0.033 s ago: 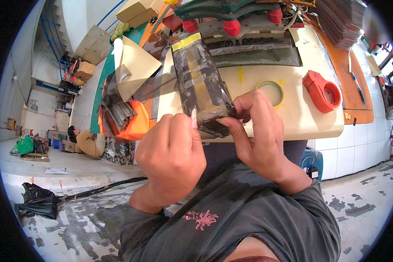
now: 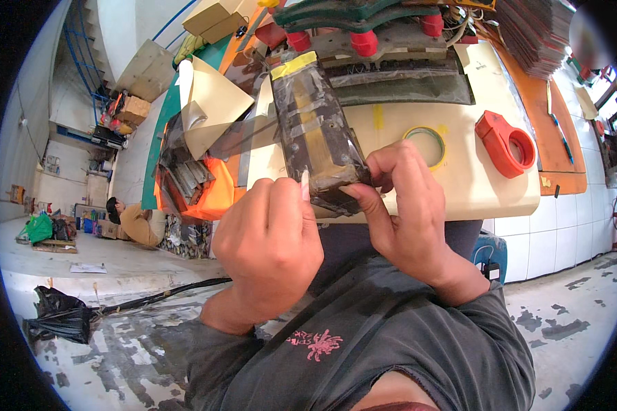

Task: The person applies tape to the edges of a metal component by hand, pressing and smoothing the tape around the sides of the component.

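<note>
A long dark block (image 2: 315, 130), covered in clear and brownish tape, lies lengthwise on the cream tabletop (image 2: 487, 195) with its near end at the front edge. A yellow strip (image 2: 293, 66) crosses its far end. My left hand (image 2: 269, 236) is closed at the block's near left corner, fingers curled and thumb against the edge. At the near right corner my right hand (image 2: 411, 212) pinches the end, thumb on top and the other fingers bent at its side. Whatever lies under my left fingers is hidden.
Right of the block lie a yellow tape roll (image 2: 443, 147) and a red ring-shaped holder (image 2: 490, 140). A green frame (image 2: 363, 20) with red knobs stands behind. Left are an orange bag (image 2: 216, 195) and a cream sheet (image 2: 223, 103). Farther left, a person (image 2: 144, 225) sits low.
</note>
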Tool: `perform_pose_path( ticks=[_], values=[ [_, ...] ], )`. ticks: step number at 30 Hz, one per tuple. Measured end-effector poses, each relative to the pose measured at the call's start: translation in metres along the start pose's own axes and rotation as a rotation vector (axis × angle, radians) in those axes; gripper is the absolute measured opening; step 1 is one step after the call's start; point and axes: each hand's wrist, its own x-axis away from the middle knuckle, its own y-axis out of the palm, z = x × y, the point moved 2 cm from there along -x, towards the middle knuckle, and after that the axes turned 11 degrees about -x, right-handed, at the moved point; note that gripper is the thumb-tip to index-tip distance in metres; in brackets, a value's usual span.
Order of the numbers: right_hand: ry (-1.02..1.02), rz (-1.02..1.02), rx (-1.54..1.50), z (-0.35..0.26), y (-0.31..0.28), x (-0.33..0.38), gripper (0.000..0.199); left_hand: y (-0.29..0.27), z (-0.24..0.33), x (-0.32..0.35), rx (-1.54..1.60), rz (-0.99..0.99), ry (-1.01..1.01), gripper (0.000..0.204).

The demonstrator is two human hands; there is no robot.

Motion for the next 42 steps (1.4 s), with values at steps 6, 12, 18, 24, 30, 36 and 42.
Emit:
perform_pose_path(
  ticks=[6, 12, 18, 24, 30, 36, 42],
  values=[
    [0.016, -0.014, 0.006, -0.002, 0.003, 0.000, 0.027, -0.001, -0.005, -0.001, -0.104, -0.013, 0.098, 0.019],
    [0.003, -0.041, 0.025, -0.005, 0.007, 0.000, 0.028, 0.001, -0.004, -0.003, -0.244, -0.021, 0.108, 0.016],
    [0.007, -0.053, 0.037, -0.007, 0.013, 0.000, 0.029, 0.002, -0.005, -0.001, -0.304, -0.053, 0.115, 0.015],
    [0.020, -0.048, 0.047, -0.007, 0.012, 0.002, 0.029, -0.009, -0.022, -0.003, 0.227, -0.167, 0.018, 0.013],
    [-0.005, -0.056, 0.045, -0.005, 0.008, 0.004, 0.030, 0.027, -0.048, 0.024, 1.074, -0.247, -0.381, 0.017],
    [0.020, -0.053, 0.051, -0.007, 0.009, 0.004, 0.029, 0.070, -0.048, 0.037, 1.601, -0.176, -0.414, 0.016],
    [-0.028, -0.045, 0.064, -0.007, 0.009, 0.005, 0.029, 0.069, -0.026, 0.041, 1.673, -0.188, -0.663, 0.026]
  ],
)
